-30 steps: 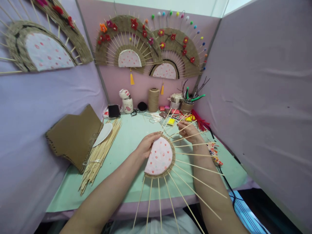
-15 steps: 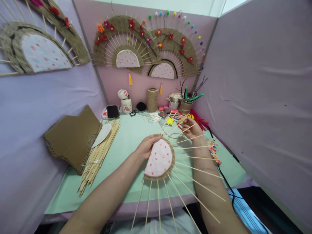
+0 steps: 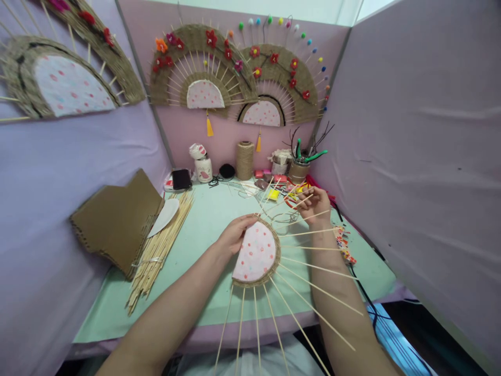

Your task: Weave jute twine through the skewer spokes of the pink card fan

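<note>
My left hand grips the top corner of a half-round fan piece, thumb over its straight edge. The piece has a white face with pink-red dots and a woven twine rim. Thin wooden sticks fan out from the rim to the right and down. My right hand is raised by the upper stick tips, its fingers closed in a pinch. What lies between them is too small to make out. Loose twine lies on the table below and left of that hand.
Bundled sticks, a white half-round card and brown cardboard are on the left. A twine spool and a can with green-handled pliers stand at the back. Finished fans hang on the panel.
My right hand has shifted slightly right and turned, its fingers still together. The fan piece has tilted a little, its right-hand sticks swinging upward. My left hand keeps its grip.
</note>
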Motion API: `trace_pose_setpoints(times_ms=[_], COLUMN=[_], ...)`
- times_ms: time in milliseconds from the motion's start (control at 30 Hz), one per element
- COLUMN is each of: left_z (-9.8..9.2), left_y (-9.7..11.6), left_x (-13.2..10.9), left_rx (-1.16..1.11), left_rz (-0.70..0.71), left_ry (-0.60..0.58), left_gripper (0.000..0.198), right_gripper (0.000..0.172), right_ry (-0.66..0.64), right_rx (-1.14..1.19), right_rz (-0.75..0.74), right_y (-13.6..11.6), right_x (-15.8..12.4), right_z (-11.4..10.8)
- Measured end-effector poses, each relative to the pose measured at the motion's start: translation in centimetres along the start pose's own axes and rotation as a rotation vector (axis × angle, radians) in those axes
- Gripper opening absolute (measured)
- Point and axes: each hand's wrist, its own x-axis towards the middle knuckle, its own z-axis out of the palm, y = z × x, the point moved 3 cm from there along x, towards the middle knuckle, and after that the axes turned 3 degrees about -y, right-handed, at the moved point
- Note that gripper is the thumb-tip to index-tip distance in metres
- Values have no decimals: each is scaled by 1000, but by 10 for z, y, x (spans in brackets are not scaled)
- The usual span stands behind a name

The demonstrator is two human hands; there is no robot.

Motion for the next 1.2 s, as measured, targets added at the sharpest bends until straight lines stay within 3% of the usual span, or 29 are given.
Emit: trace_pose_setpoints(times_ms=[100, 233, 333, 433, 467, 600, 733, 1000, 1200], left_z=[-4, -10, -15, -20, -21, -22, -19, -17, -10], left_y=[10, 21, 28, 33, 34, 35, 32, 11, 3], left_x=[1, 3, 5, 7, 8, 7, 6, 8, 7], left_rx=[-19, -42, -61, -92, -102, -115, -93, -54, -78], left_rz=[53, 102, 177, 238, 243, 234, 251, 230, 158], left_ry=[6, -8, 30, 84, 96, 123, 113, 309, 267], left_gripper=[15, 13, 17, 22, 23, 24, 25, 12, 6], right_gripper=[22, 34, 41, 25, 18, 35, 34, 18, 15], right_ry=[-15, -153, -187, -242, -273, -410, -519, -458, -376], right_rx=[52, 28, -216, -520, -601, -783, -851, -759, -690], right_rz=[54, 166, 427, 588, 604, 653, 709, 675, 574], right_y=[5, 20, 43, 64, 69, 79, 78, 73, 73], right_x=[-1, -1, -6, -16, -20, -33, -37, -36, -28], right_z=[3, 12, 16, 23, 26, 35, 35, 36, 28])
